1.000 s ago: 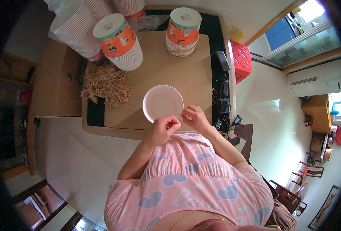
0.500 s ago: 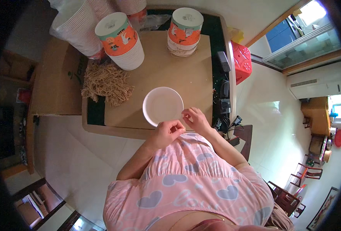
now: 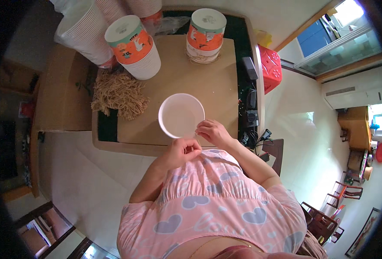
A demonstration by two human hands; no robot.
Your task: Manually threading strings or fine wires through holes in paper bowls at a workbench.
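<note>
White cup [image 3: 181, 115] rests on the cardboard-covered table [image 3: 126, 148], twine bundle [image 3: 118, 96] at its ten o'clock. Right hand [image 3: 214, 132] bunches fingers by the cup's rim at four; left hand [image 3: 183, 152] curls at six; I cannot tell whether either grips anything.

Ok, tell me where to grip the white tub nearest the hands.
Probably pinch the white tub by its left rim, coming from the left, thumb inside: its round mouth is open and that edge is free, while the right hand is at the near right.

Red plastic stool [image 3: 271, 71], white air conditioner [image 3: 354, 90]; framed picture [image 3: 363, 233]
</note>
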